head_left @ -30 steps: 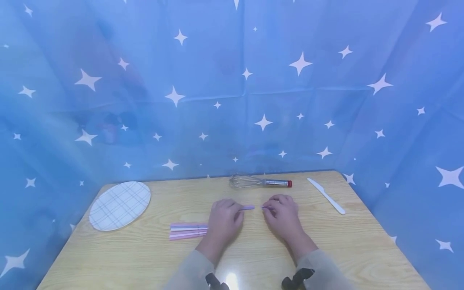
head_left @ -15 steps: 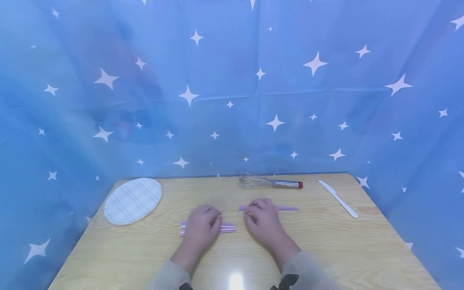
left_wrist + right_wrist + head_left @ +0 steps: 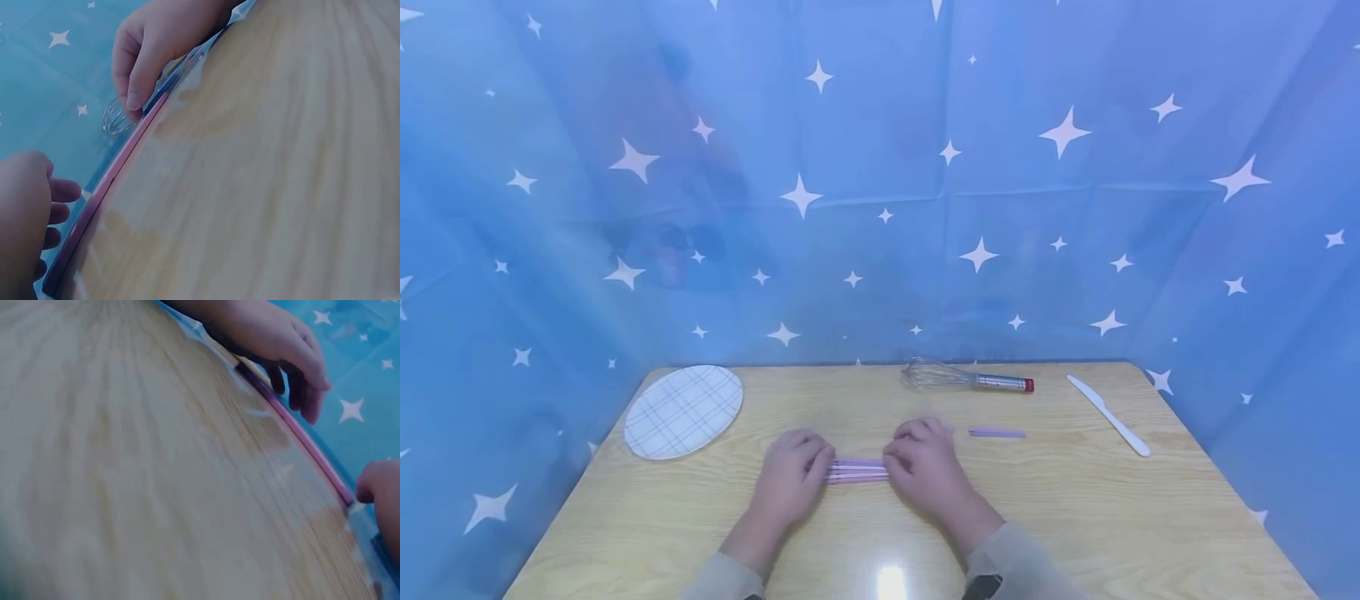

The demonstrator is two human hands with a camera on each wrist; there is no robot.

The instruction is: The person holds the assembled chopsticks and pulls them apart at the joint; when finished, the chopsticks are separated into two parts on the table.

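Note:
A row of slim sticks [image 3: 857,472], pink, white and purple, lies side by side on the wooden table between the hands. My left hand [image 3: 792,477] is over their left end, covering it. Loosely bent left fingers [image 3: 59,213] show beside the pink edge of the row in the left wrist view. At the other end is my right hand [image 3: 925,468], its fingertips at the stick ends; I see no firm grip. Beyond that hand, a separate purple stick [image 3: 997,432] lies on the table. Whether more of it lies behind the hand cannot be told.
A white checked plate [image 3: 683,412] lies at the table's [image 3: 1112,517] far left. Near the back edge is a wire whisk [image 3: 966,377] with a red-tipped handle. To its right a white knife [image 3: 1108,415] lies at an angle. A blue star-patterned cloth [image 3: 880,167] hangs behind.
My hands have left the purple sticks they were holding and come down to the row. The left hand has moved left, the right hand left and nearer. The head view has shifted slightly.

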